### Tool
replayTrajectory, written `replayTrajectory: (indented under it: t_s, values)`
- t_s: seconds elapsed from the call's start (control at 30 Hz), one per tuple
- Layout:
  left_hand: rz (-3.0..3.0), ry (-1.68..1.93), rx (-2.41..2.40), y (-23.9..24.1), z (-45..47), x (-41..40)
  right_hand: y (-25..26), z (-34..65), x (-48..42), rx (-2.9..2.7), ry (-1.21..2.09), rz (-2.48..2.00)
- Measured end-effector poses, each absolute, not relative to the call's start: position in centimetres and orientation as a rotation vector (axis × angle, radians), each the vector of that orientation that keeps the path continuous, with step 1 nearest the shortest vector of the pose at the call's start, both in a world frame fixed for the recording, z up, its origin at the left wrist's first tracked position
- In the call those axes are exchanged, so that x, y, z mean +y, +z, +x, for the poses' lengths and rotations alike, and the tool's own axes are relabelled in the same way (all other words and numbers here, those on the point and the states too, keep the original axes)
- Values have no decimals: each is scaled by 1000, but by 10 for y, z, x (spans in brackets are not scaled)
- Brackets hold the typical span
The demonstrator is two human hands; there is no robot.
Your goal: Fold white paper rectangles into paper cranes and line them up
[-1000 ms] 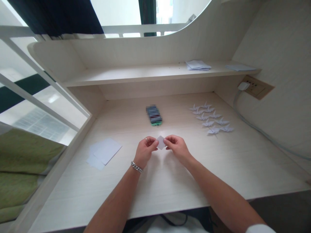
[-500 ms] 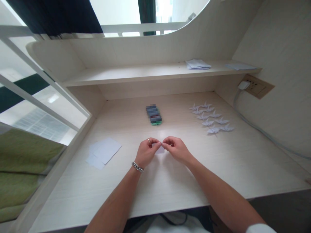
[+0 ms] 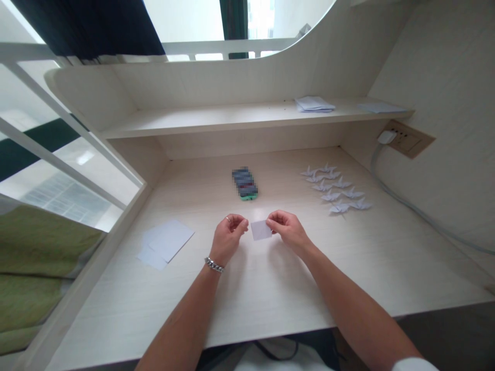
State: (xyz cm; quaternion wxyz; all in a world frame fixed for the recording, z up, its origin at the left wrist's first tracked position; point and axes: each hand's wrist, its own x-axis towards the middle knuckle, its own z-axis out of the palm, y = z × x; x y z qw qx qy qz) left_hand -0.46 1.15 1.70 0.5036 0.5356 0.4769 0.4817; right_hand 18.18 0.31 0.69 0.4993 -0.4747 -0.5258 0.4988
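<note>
A small white paper square is pinched at its right edge by my right hand, above the middle of the desk. Just left of the paper is my left hand, apart from it. Its thumb and fingertips are pressed together with nothing visible in them. It has a ring and a chain bracelet. Beyond the hands lies a phone-like object with a green edge, its face pixelated.
Several folded paper cranes stand in rows at the right. White paper sheets overlap on the left of the desk. Folded papers rest on the shelf. A cable runs down from the wall socket.
My left hand has let go of the paper and moved left. My right hand has shifted slightly right with the paper, which now shows its whole square face.
</note>
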Motion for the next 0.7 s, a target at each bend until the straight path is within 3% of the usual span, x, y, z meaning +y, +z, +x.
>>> replayTrajectory:
  t_s: [0.23, 0.7]
  values:
    - [1486, 1045, 1145, 9, 5, 6, 6, 172, -2, -1445, 1081, -1177]
    - [776, 1359, 1146, 13, 7, 12, 8, 166, -6, -1438, 1139, -1244]
